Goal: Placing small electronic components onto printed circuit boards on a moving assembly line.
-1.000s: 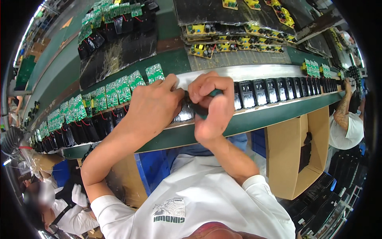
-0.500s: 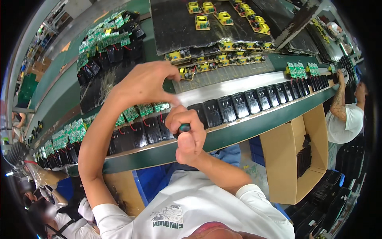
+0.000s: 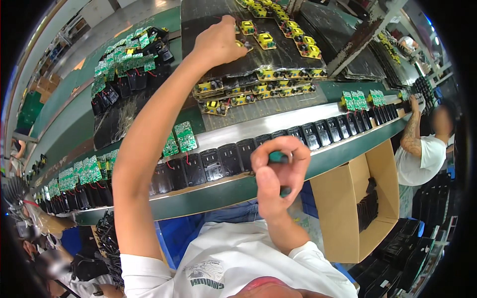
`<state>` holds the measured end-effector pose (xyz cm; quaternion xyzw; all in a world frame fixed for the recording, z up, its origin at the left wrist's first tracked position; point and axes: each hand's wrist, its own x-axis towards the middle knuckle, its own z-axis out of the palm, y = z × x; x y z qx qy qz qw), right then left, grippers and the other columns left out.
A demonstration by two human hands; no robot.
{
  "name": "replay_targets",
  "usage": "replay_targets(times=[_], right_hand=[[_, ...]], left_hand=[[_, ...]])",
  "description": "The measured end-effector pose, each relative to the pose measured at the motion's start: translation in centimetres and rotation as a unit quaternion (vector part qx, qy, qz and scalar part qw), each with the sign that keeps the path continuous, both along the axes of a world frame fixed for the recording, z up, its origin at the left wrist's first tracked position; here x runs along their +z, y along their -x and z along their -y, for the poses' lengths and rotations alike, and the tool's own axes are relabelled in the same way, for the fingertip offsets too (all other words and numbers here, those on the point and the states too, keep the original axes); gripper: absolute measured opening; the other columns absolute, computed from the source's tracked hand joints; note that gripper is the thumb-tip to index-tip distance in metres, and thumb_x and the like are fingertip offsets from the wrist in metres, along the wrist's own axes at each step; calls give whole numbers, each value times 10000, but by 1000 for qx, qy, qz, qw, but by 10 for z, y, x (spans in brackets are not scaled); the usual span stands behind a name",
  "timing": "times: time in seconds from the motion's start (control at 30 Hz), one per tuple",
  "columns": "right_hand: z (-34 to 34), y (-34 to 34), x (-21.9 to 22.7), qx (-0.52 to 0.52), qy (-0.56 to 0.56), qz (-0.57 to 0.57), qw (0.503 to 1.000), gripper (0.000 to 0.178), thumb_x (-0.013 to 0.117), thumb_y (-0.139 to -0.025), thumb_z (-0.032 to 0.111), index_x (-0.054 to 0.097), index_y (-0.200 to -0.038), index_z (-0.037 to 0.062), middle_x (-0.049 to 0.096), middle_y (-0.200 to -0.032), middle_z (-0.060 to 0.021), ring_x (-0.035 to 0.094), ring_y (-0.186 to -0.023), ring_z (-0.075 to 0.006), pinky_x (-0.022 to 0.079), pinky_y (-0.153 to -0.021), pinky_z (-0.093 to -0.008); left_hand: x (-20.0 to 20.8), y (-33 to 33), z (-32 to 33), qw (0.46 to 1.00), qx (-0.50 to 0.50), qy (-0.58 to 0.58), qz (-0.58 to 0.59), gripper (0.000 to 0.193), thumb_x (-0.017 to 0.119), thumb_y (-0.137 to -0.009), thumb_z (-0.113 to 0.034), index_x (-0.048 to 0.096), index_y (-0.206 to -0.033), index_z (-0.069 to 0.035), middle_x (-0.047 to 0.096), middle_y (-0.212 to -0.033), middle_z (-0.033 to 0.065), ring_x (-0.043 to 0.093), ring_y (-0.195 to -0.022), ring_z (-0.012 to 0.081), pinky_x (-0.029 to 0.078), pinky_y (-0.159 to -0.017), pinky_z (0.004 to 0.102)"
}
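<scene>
Two long green benches [image 3: 318,166] run across the view, curved by the lens, the nearer one edged with a pale metal strip. On that strip stands a row of glossy black plastic housings [image 3: 233,158], at least a dozen in clear sight, boxy and set edge to edge; farther along, the row blurs and cannot be counted. Green circuit boards [image 3: 185,135] with red wires lean beside the housings at the left end, roughly a dozen there, with a second cluster on the far bench. One open cardboard carton [image 3: 348,208] sits below the bench on the right, a few black parts stacked inside. Four or so flat black trays [image 3: 218,44] lie piled on the far bench, shiny and film-covered, with small yellow components [image 3: 264,38] between the layers and about eight loose on the top sheet. Another person in a white shirt [image 3: 422,159] works at the far right.

The left hand [image 3: 218,42] is stretched out over the top tray, fingers curled down on a yellow part at their tips, though the grip itself is hidden. The right hand [image 3: 279,174] is clenched around one dark green-handled tool [image 3: 279,158], held just in front of the housing row near the bench edge.
</scene>
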<state>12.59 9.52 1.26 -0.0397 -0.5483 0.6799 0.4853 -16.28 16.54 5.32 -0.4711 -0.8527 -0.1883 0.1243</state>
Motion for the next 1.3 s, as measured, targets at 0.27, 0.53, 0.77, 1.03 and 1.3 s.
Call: replay_targets(times=[0.27,0.53,0.77,1.03,1.3], right_hand=[[-47,-11,22,-128,-168,205,956,543,685,-889,35,580,-1423,26,641,-1156,-96,519,-875,-144,440,-796,-259],[-22,8,24,-90,-203,193,956,304,752,-870,17,788,-1171,33,644,-1265,-156,574,-1056,-226,477,-895,-323],[-13,8,20,-144,-314,153,926,172,754,-864,17,808,-1027,30,618,-1228,-152,544,-1008,-231,470,-860,-330],[-19,6,11,16,-196,67,978,110,824,-793,36,788,-897,33,588,-1209,-142,535,-955,-239,468,-825,-333],[-19,8,23,29,-295,147,944,129,837,-815,96,780,-914,37,569,-1244,-142,530,-988,-232,464,-871,-358]], left_hand=[[13,-82,102,909,-231,-149,312,737,669,-789,-13,415,-1479,34,596,-974,102,632,-818,228,537,-709,345],[23,-150,153,909,-278,-158,268,849,619,-772,74,333,-1565,-31,595,-1158,152,604,-802,222,505,-640,339],[33,-154,170,951,-238,-119,156,564,693,-806,-76,495,-1318,53,646,-1118,237,683,-843,360,563,-737,432],[33,-148,187,866,-265,-40,423,288,734,-798,-123,569,-1000,-1,634,-920,127,598,-736,286,516,-643,388],[38,-150,192,915,-230,-3,331,245,730,-802,-123,575,-955,-11,608,-885,124,566,-687,288,498,-613,397]])
